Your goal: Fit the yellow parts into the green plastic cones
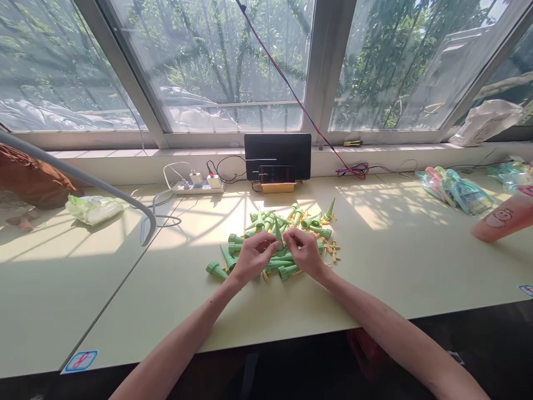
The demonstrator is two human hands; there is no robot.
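A pile of green cone-shaped plastic spikes (310, 223) and small yellow cross-shaped parts (333, 250) lies on the pale table (395, 261). Both my hands meet over the near side of the pile. My left hand (252, 258) and my right hand (306, 250) have their fingers curled together around one upright green spike (277, 232), whose pointed tip sticks up between them. Whether a yellow part is also pinched there is hidden by the fingers.
A dark tablet (277, 155) and a phone (276, 174) stand on a wooden stand at the back. A power strip (199, 186) with cables lies to its left. Plastic bags (453, 189) sit at the right, an orange object (503, 219) at the right edge, a wrapped bundle (94, 208) at the left.
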